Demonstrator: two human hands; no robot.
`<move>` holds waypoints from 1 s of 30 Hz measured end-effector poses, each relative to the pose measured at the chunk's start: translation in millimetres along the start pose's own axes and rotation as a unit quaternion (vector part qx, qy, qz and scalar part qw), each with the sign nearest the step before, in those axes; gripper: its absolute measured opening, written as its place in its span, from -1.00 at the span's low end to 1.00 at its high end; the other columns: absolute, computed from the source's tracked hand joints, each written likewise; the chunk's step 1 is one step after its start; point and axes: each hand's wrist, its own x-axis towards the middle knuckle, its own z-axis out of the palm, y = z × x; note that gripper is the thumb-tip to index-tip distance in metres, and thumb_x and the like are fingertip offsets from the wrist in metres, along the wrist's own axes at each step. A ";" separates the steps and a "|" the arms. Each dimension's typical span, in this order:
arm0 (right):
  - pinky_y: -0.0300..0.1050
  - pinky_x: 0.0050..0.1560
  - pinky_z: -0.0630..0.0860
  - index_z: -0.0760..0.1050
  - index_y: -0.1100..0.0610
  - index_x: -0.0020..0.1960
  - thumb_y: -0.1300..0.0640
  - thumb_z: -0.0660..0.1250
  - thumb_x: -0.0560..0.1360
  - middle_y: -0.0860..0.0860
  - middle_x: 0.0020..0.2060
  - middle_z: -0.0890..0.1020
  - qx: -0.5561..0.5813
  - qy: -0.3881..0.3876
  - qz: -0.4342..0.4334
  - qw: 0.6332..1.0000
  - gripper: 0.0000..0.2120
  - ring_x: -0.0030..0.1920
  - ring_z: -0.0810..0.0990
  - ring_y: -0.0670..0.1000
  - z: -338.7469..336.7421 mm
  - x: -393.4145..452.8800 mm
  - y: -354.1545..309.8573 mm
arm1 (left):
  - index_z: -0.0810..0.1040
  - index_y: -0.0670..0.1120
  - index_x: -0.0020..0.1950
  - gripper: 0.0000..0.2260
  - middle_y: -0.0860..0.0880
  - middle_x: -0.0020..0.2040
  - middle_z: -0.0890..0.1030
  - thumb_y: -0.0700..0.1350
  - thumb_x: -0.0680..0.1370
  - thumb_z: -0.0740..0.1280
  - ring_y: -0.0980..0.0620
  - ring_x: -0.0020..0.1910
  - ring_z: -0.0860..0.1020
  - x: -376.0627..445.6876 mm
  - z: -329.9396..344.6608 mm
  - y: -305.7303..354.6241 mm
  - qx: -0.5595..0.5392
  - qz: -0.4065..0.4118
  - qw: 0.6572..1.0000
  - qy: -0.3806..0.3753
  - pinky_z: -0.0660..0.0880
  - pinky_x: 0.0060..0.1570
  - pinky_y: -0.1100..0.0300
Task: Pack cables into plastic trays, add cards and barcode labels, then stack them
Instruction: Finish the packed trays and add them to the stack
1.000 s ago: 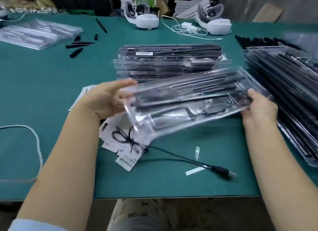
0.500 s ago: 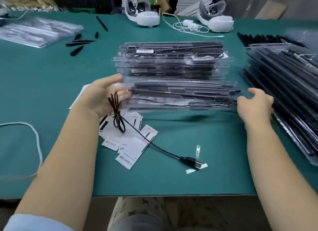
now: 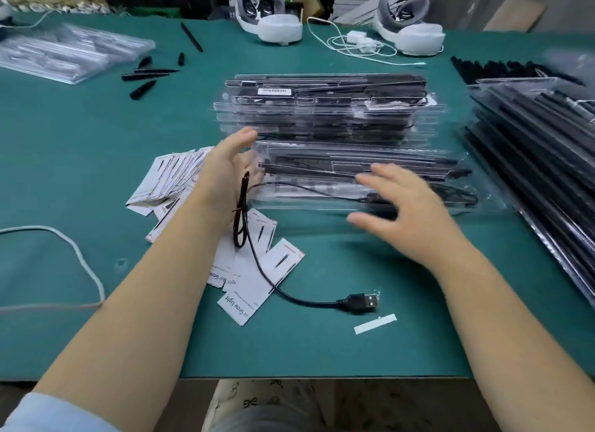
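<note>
A clear plastic tray [image 3: 399,161] holding black parts lies flat on the green mat in front of a tall stack of packed trays [image 3: 325,106]. My left hand [image 3: 225,177] rests at the tray's left end with fingers straight. A coiled part of a black USB cable [image 3: 257,261] hangs by its wrist; the plug [image 3: 360,302] lies on the mat. My right hand [image 3: 405,212], blurred and open, hovers over the tray's front edge. White printed cards [image 3: 174,177] fan out under my left arm. A small white label strip [image 3: 375,324] lies near the plug.
More filled trays [image 3: 547,148] lean in a pile at the right edge. Empty clear trays [image 3: 67,53] sit far left, with black pen-like parts [image 3: 143,77] beside them. Two white headsets [image 3: 277,28] and a white cable stand at the back. A grey cord [image 3: 77,254] loops at left.
The tray went from tilted in both hands to lying flat on the mat. My right hand left its right end and moved left over the tray, fingers spread.
</note>
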 end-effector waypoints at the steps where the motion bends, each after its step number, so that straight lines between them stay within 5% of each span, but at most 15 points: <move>1: -0.09 0.44 0.12 0.47 -0.01 0.33 -0.12 0.41 0.41 -0.03 0.35 0.43 -0.018 -0.029 -0.026 0.999 -0.48 0.40 0.30 0.03 5.6 1.7 -1.9 | 0.27 0.05 0.46 -0.45 -0.04 0.44 0.36 0.10 0.49 0.28 -0.10 0.41 0.34 1.4 4.7 -0.6 0.060 0.018 0.998 0.019 0.33 0.30 0.03; 3: 0.02 0.37 0.24 0.49 -0.03 0.30 -0.11 0.37 0.45 -0.05 0.29 0.51 -0.046 -0.037 -0.023 0.998 -0.56 0.33 0.37 0.03 10.9 6.4 -2.2 | 0.31 0.03 0.44 -0.54 0.02 0.37 0.40 0.06 0.55 0.26 0.00 0.33 0.40 2.4 7.2 -0.1 0.254 0.074 0.962 0.064 0.34 0.18 0.11; 6: 0.05 0.27 0.31 0.54 0.00 0.25 -0.07 0.36 0.48 -0.06 0.19 0.58 -0.032 -0.018 0.000 0.999 -0.63 0.22 0.41 0.06 14.7 9.1 -1.7 | 0.41 -0.01 0.36 -0.57 0.04 0.19 0.53 0.09 0.53 0.30 0.01 0.17 0.49 -5.9 -2.7 4.6 0.482 0.128 0.859 0.112 0.40 0.09 0.11; 9: 0.08 0.24 0.32 0.56 0.02 0.23 -0.05 0.35 0.48 -0.04 0.15 0.60 -0.002 0.003 0.003 1.000 -0.65 0.17 0.42 0.07 17.3 8.4 -2.6 | 0.55 -0.01 0.20 -0.63 0.14 -0.07 0.58 0.14 0.47 0.35 0.07 -0.04 0.53 -20.5 -9.2 13.6 0.459 0.166 0.856 0.173 0.44 -0.07 0.14; 11: 0.10 0.24 0.31 0.55 0.01 0.23 -0.06 0.33 0.49 -0.04 0.14 0.59 -0.001 0.001 0.008 1.000 -0.65 0.16 0.40 0.07 18.3 9.4 -2.8 | 0.56 -0.01 0.19 -0.59 0.10 -0.04 0.58 0.19 0.45 0.36 0.04 -0.05 0.53 -25.0 -14.4 18.9 0.485 0.145 0.841 0.191 0.48 -0.05 0.11; 16: 0.11 0.29 0.27 0.53 -0.03 0.26 -0.03 0.33 0.51 -0.07 0.17 0.55 0.002 -0.030 0.016 0.999 -0.67 0.18 0.36 0.07 18.0 11.7 -0.4 | 0.57 -0.10 -0.05 -0.59 -0.15 -0.14 0.65 0.17 0.31 0.51 -0.03 -0.30 0.58 -30.9 -18.2 24.0 0.587 -0.060 0.806 0.057 0.56 -0.13 0.06; 20: 0.08 0.28 0.27 0.58 -0.09 0.18 0.03 0.34 0.51 -0.15 0.08 0.55 0.034 -0.031 0.030 0.999 -0.75 0.15 0.37 0.03 17.2 11.7 -0.4 | 0.60 -0.23 -0.05 -0.72 -0.11 -0.28 0.51 -0.06 0.37 0.44 -0.05 -0.39 0.40 -25.8 -11.2 16.1 0.633 -0.057 0.771 0.047 0.36 -0.35 0.17; 26: -0.25 0.05 0.35 0.66 -0.06 0.00 0.14 0.36 0.50 -0.13 -0.11 0.57 0.115 0.002 0.067 0.991 -0.84 0.03 0.49 -0.09 15.7 11.9 -2.2 | 0.43 -0.14 -0.17 -0.83 -0.05 -0.31 0.45 -0.04 0.46 0.27 0.01 -0.37 0.38 -23.5 -9.2 10.1 0.690 -0.031 0.722 0.040 0.26 -0.39 0.20; 30: -0.37 -0.16 0.31 0.65 -0.03 0.00 0.14 0.33 0.52 -0.10 -0.27 0.47 0.119 0.026 0.072 0.990 -0.85 -0.18 0.42 -0.15 18.7 12.0 -2.2 | 0.45 -0.11 -0.17 -0.79 -0.05 -0.26 0.48 0.02 0.53 0.20 0.04 -0.34 0.40 -18.1 -10.8 8.2 0.667 -0.020 0.743 0.043 0.25 -0.39 0.19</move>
